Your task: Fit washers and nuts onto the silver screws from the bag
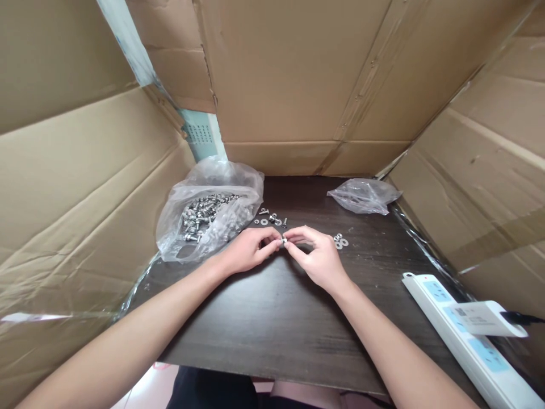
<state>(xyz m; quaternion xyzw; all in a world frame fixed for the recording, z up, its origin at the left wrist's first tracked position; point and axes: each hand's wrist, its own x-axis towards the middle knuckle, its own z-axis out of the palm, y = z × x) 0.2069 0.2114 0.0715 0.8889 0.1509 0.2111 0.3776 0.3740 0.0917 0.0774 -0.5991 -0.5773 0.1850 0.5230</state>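
Note:
Between the fingertips of both hands is a small shiny metal fastener [284,241], mostly covered, so I cannot tell whether it is a bolt or a nut. My left hand [251,248] pinches it from the left with thumb and forefinger. From the other side, my right hand [319,255] closes its thumb and fingers on it. Just beyond the hands lie loose washers [264,222], a screw [285,222] and other small hardware. A small cluster of washers and nuts [339,243] sits beside my right hand.
An open clear plastic bag [170,227] full of bolts [206,211] stands at the left. Another crumpled plastic bag [361,195] lies at the back right. A white power strip [455,332] with a plugged-in adapter [481,318] runs along the right. Cardboard walls [298,74] enclose the dark table [272,324].

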